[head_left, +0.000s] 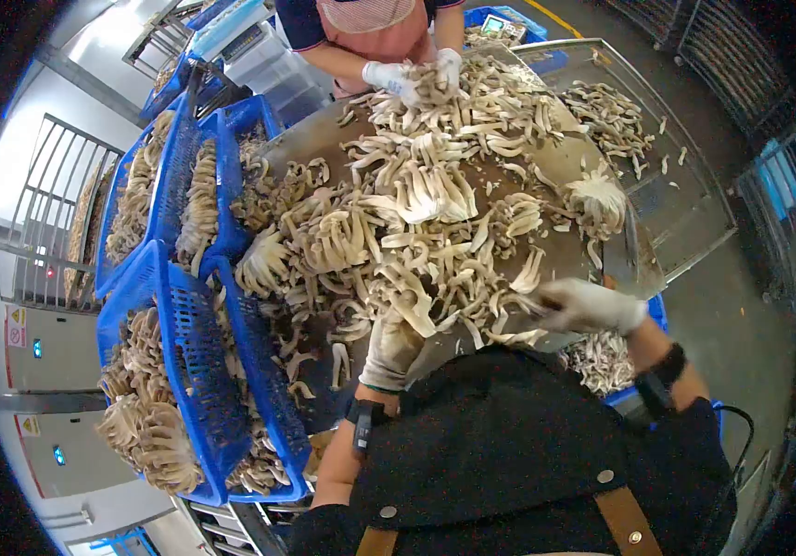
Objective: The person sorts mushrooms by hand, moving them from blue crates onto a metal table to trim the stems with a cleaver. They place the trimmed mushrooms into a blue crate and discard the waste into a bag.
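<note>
My left hand [391,352], in a white glove, is at the near edge of the table, its fingers wrapped under a cluster of oyster mushrooms [404,298] with pale stems. My right hand [592,306], gloved too, hovers over the right near side of the pile and is smeared by motion. Its fingertips point left towards loose mushroom stems [528,271]; whether it grips any of them I cannot make out. Loose mushrooms and whole clusters, such as a pale fan-shaped cluster [435,193], cover much of the metal table [565,255].
Blue baskets [196,371] full of mushroom clusters stand along the left. A crate of mushroom pieces [597,361] sits below my right hand. Opposite, a co-worker's gloved hands [416,82] handle mushrooms. A metal-framed tray [685,199] with mushroom pieces lies at the right.
</note>
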Tool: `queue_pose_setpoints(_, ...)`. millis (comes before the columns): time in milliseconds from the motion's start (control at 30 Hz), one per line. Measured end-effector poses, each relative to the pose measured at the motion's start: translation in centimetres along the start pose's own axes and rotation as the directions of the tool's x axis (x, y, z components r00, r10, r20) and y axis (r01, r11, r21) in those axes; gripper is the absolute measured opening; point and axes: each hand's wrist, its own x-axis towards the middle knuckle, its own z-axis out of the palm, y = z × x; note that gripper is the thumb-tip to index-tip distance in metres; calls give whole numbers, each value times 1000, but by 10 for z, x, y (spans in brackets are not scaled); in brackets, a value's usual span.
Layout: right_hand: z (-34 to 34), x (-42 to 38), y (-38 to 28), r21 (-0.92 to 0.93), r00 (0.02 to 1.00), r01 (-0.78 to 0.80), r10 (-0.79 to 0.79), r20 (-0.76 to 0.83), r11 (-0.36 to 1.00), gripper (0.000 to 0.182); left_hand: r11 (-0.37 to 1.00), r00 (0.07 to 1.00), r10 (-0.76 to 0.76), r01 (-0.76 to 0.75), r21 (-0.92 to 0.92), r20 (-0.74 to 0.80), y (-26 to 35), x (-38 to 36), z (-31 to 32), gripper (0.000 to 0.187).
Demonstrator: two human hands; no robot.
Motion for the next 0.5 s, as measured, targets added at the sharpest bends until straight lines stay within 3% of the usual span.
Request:
queue_pose_setpoints(67,-2,-49,42,-456,989,-93,135,61,885,35,961,987,-147,160,-225,72,-2,9,-17,20)
queue_pose_setpoints(100,4,-52,50,-474,995,-98,95,-30,875,37,913,969,-215,244,-328,122,-8,14,-21,19)
queue_pose_setpoints(133,13,-53,58,-487,990,-109,53,-127,867,40,985,988,4,-31,172,153,-16,14,-8,13)
queue_pose_setpoints(167,20,-54,61,-499,973,-127,10,-230,857,42,977,994,3,-27,213,113,-23,12,7,12)
queue_pose_setpoints(233,42,0,13,-196,924,-59,-21,-383,979,60,954,999,15,-26,299,41,-34,8,43,10)
queue_pose_setpoints(267,59,24,-2,-55,851,215,-214,-479,975,62,855,986,26,-107,508,164,-38,20,28,12)
queue_pose_setpoints(300,68,50,-17,-39,897,132,-136,-420,990,61,870,990,36,-96,483,134,-39,19,36,15)
queue_pose_setpoints(333,83,77,-7,-70,850,134,-151,-506,989,57,883,994,53,-92,460,98,-36,13,49,17)
queue_pose_setpoints(433,75,87,9,-25,826,366,-338,-451,930,50,929,985,157,-125,349,-65,-6,-14,80,16)
queue_pose_setpoints(467,71,88,10,-27,837,319,-295,-461,947,46,757,962,270,-242,607,46,0,-14,62,17)
queue_pose_setpoints(500,71,92,6,168,880,316,-222,-421,934,43,693,972,199,-231,683,126,3,-17,44,19)
